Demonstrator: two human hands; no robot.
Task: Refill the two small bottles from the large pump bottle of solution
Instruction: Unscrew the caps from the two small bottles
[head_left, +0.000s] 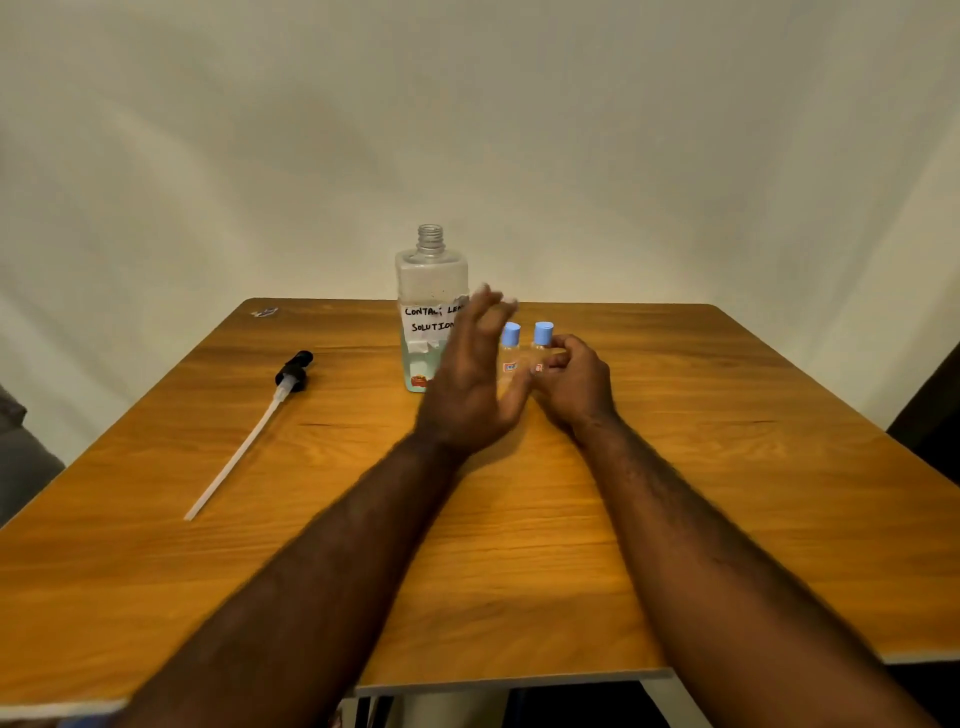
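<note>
Small bottles (511, 343) capped, upright, just right of open large bottle (431, 280), far middle of table (727, 467) | left hand (467, 384) spread, holds nothing; right hand (576, 384) curls round right small bottle (543, 335) | tip: grip body firmly; twist cap off upright

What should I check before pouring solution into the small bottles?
1. Pump off the large clear square bottle: ok, neck open; black pump with white tube lies on the wooden table.
2. Solution available: ok, liquid sits low inside.
3. Two small clear bottles uncapped: not ok, both blue caps on.
4. Right hand grips a small bottle: cannot tell, curled fingers beside it.
5. Left hand free: ok, holds nothing, blurred.
</note>
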